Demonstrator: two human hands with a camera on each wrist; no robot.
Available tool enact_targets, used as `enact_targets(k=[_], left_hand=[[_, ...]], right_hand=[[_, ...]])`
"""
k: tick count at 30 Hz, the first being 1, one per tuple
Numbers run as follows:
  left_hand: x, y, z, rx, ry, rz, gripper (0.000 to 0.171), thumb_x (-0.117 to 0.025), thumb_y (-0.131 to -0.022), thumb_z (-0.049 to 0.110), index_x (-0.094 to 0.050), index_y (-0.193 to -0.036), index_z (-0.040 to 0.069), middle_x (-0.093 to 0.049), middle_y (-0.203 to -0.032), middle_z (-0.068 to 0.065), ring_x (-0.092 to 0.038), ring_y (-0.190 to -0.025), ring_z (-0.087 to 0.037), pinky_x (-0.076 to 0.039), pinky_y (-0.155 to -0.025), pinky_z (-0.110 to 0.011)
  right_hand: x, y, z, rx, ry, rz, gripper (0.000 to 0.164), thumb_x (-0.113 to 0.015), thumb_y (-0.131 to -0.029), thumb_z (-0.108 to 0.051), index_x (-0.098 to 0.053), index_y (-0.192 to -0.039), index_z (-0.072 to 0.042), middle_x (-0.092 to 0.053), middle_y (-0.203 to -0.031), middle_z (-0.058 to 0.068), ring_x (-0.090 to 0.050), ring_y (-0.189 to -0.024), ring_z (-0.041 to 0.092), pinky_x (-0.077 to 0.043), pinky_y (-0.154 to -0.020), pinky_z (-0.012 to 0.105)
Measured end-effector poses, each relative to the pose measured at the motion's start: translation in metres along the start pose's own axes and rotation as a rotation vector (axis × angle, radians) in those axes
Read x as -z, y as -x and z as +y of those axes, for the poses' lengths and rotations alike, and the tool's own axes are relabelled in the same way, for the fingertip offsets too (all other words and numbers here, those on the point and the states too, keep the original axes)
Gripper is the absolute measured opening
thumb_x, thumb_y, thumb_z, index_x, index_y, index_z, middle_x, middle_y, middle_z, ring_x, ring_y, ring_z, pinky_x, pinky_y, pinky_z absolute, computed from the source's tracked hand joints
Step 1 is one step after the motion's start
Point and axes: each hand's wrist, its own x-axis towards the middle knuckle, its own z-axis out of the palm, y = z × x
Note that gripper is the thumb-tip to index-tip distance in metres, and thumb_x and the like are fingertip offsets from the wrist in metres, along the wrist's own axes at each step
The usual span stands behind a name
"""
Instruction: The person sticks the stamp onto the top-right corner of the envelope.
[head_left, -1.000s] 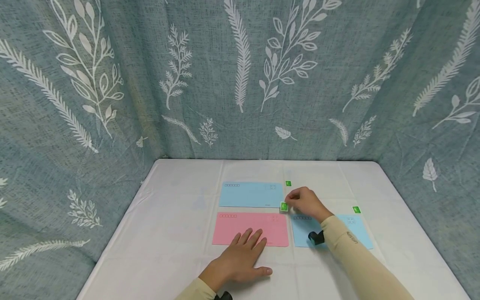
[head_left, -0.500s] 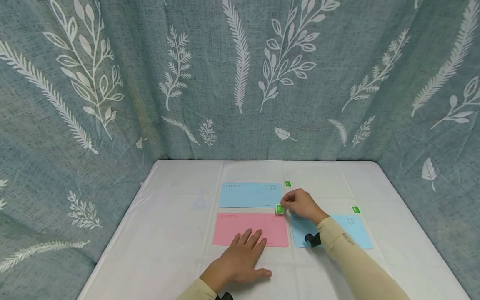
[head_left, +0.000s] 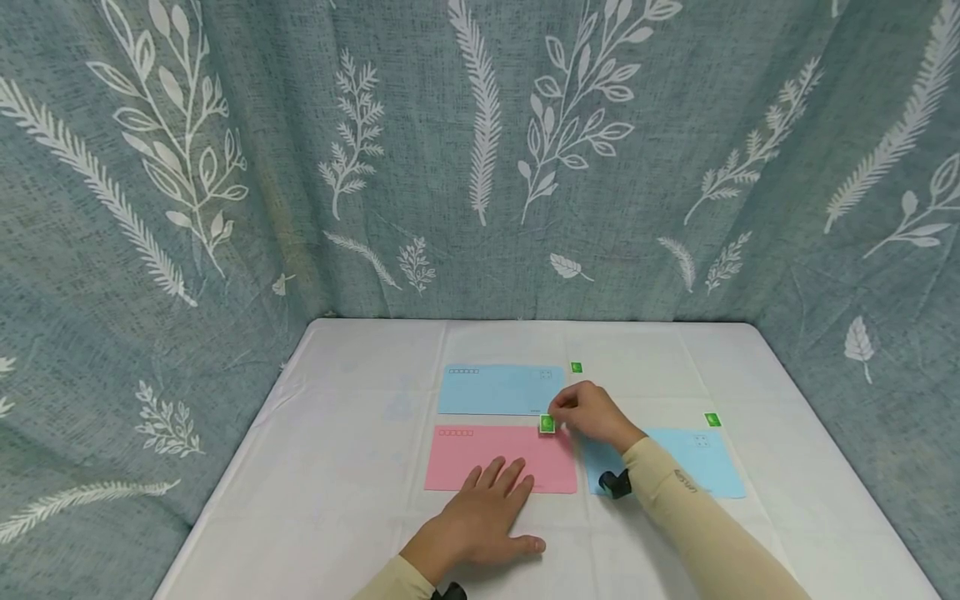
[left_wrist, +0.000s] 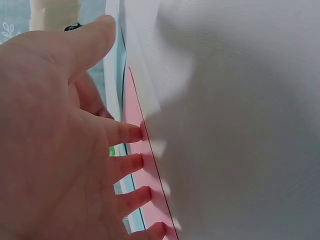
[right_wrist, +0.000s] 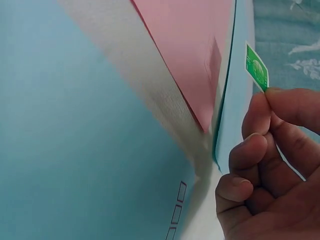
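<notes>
A blue-green curtain [head_left: 420, 167] printed with white leaves hangs behind a white-covered tabletop [head_left: 360, 417], where a small green stamp [head_left: 547, 425] is held over the upper right part of a pink envelope [head_left: 465, 458]. The right hand [head_left: 592, 412] pinches the stamp by one corner between thumb and forefinger, its other fingers curled in; the left hand [head_left: 487, 517] lies spread wide, fingertips on the pink envelope by its near edge. The work appears to be at an early stage: no stamp is seen lying on any of the three envelopes. The printed squares on the far blue envelope [head_left: 495, 392] and the near blue envelope [head_left: 701, 467], right of the pink one, are bare, and the held stamp looks to be in the air, not yet on paper. Two others lie loose on the tabletop: the far stamp [head_left: 576, 367], just off a corner of the far blue envelope, and the right stamp [head_left: 712, 419], just beyond the near blue one. The held stamp is bright green, white-bordered, with a paler rounded design; in the right wrist view it stands tilted and looks thin.
</notes>
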Motion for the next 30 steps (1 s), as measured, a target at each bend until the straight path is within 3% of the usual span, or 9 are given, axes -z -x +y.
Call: enact_targets(k=[10, 22, 30], left_hand=[[-0.002, -0.005, 0.003, 0.011, -0.072, 0.014, 0.096, -0.056, -0.099, 0.078, -0.043, -0.168, 0.013, -0.034, -0.175, -0.008, -0.029, -0.16, -0.034, -0.03, -0.125, -0.058], [0.0, -0.007, 0.008, -0.009, -0.067, 0.013, 0.101, -0.059, -0.098, 0.078, -0.044, -0.166, 0.006, -0.033, -0.174, -0.015, -0.03, -0.161, -0.031, -0.031, -0.126, -0.049], [0.002, -0.01, 0.009, -0.005, -0.084, 0.023, 0.099, -0.054, -0.098, 0.082, -0.048, -0.164, 0.007, -0.032, -0.174, -0.016, -0.033, -0.159, -0.033, -0.035, -0.124, -0.051]], right_hand=[[-0.008, 0.002, -0.005, 0.016, -0.012, -0.004, 0.012, -0.074, -0.102, -0.011, -0.084, -0.102, -0.004, -0.075, -0.085, -0.002, -0.068, -0.075, 0.014, -0.058, -0.071, 0.033], [-0.012, 0.0, -0.004, 0.003, 0.014, 0.013, 0.01, -0.076, -0.101, -0.012, -0.084, -0.096, -0.008, -0.073, -0.082, -0.004, -0.064, -0.073, 0.013, -0.054, -0.07, 0.033], [-0.014, 0.0, -0.003, -0.004, 0.015, 0.015, 0.011, -0.076, -0.101, -0.012, -0.084, -0.094, -0.009, -0.073, -0.083, -0.004, -0.063, -0.074, 0.014, -0.054, -0.07, 0.033]])
